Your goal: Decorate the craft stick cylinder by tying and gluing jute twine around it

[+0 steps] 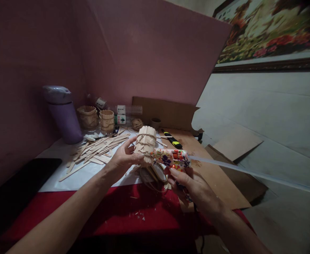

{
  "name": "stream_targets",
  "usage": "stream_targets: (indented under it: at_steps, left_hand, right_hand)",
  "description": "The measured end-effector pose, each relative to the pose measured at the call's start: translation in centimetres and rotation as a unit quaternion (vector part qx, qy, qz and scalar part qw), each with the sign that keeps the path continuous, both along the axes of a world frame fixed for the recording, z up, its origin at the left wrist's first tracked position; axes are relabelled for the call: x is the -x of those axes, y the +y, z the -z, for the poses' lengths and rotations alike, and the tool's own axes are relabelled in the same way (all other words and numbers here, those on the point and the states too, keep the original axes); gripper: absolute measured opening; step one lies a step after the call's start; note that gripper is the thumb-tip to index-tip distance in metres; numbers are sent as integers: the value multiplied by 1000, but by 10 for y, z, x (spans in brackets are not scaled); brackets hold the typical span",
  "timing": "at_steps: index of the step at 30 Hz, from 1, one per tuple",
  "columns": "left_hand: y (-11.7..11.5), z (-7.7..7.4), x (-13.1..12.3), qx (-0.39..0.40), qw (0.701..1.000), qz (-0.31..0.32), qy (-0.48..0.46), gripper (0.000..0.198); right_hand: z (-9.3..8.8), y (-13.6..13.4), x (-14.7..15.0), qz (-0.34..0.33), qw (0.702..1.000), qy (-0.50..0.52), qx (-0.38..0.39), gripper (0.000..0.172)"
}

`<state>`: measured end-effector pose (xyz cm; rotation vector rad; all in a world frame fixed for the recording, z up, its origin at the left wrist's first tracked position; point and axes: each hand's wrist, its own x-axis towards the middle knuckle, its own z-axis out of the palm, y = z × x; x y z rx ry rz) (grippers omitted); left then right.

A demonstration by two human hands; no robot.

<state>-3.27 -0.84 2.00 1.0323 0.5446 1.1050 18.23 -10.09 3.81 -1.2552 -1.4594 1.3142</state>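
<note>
My left hand (124, 157) is closed around a small cup made of wooden craft sticks (146, 143), with cord wound about it, held tilted above the table. In my right hand (184, 181) is a flower-patterned hot glue gun (171, 157), a red light glowing on its side. Its nozzle end points left and meets the lower part of the cup; whether it touches is hard to tell. A long clear glue stick (229, 164) sticks out of the gun's back. Beneath the cup lies a loop of cord (155, 187), partly hidden.
Loose craft sticks (91, 151) spread over white paper (51, 180). Behind stand a purple bottle (66, 120), two stick cups (106, 121), a ball of cord (137, 123) and clear bottles (134, 109). A yellow-black cutter (172, 139) lies on brown board (210, 169).
</note>
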Motion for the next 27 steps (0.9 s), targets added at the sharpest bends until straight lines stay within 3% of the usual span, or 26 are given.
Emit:
stream_targets:
  at_steps: [27]
  left_hand:
    - [-4, -3, -1, -4, 1000, 8, -8, 89]
  right_hand:
    - [-2, 0, -1, 19, 999, 18, 24, 50]
